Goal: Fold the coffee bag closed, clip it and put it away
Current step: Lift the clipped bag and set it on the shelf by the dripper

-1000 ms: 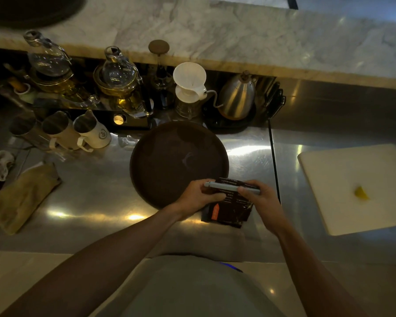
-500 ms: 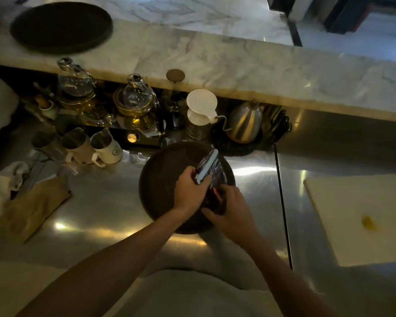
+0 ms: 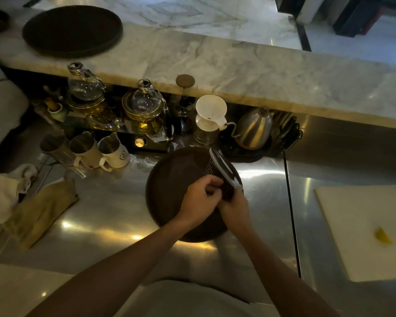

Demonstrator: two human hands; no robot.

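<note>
The dark coffee bag [image 3: 215, 168] stands tilted over the round dark tray [image 3: 169, 179] on the steel counter, its folded top held by a long pale clip [image 3: 223, 170]. My left hand [image 3: 199, 197] grips the bag's left side from below. My right hand [image 3: 234, 207] holds its lower right edge, fingers near the clip's end. The bag's lower part is hidden behind both hands.
Behind the tray stand a white pour-over dripper [image 3: 209, 115], a steel gooseneck kettle [image 3: 254, 129], glass teapots [image 3: 144, 104] and three pitchers [image 3: 110, 149]. Cloths [image 3: 39, 209] lie at the left, a white cutting board [image 3: 364, 227] at the right. A second dark tray [image 3: 71, 30] sits on the marble ledge.
The bag has moved from the counter's near edge up over the tray and turned, so the clip now runs diagonally. Both hands kept hold of it. The camera tilted upward.
</note>
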